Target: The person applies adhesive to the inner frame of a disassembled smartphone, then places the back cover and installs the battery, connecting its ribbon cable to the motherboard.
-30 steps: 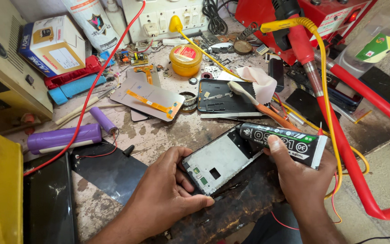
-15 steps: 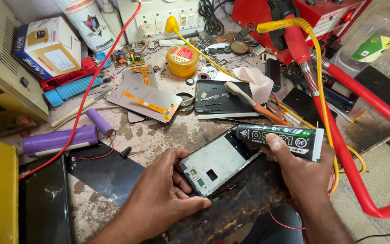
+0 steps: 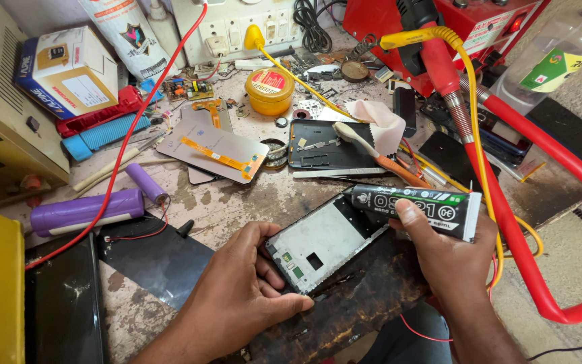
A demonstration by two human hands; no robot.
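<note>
A silver phone frame (image 3: 325, 243) lies tilted on the worn workbench near its front edge. My left hand (image 3: 240, 293) grips the frame's lower left corner, fingers curled over its edge. My right hand (image 3: 449, 253) holds a black glue tube (image 3: 415, 205) with a green band, thumb pressed on top. The tube's nozzle end points left, right at the frame's upper right corner.
Behind the frame lie a black phone back (image 3: 321, 152) with a brush (image 3: 378, 155), a screen panel with orange flex (image 3: 213, 152), a yellow tin (image 3: 269, 91), purple battery cells (image 3: 85, 210), red hoses (image 3: 513, 222) at the right, and a dark glass panel (image 3: 62, 303).
The view has shifted slightly. Both hands keep their grip, and the tube's nozzle stays at the frame's upper right corner.
</note>
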